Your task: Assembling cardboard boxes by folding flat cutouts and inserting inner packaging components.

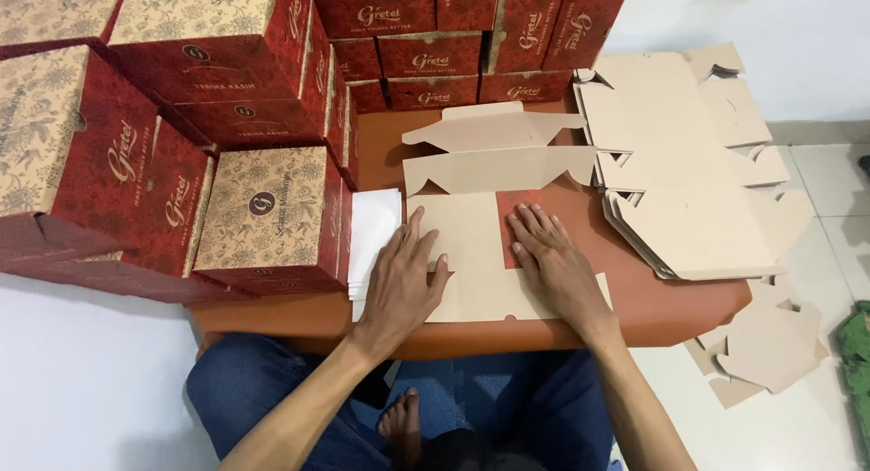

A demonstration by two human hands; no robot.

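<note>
Palms [401, 276] [550, 258] flat, each grip spread, on matte die-cut cardboard blank [471, 253] atop smooth brown table [671, 303].

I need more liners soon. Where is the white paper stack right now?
In the head view, the white paper stack lies on the brown table, just left of the left hand, against the assembled red boxes.

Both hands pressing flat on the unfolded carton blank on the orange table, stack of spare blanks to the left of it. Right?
Not quite. In the head view the left hand and right hand do press flat on the carton blank on the orange table, but the stack of spare blanks lies to the right of it. To the left are folded red boxes.
</note>
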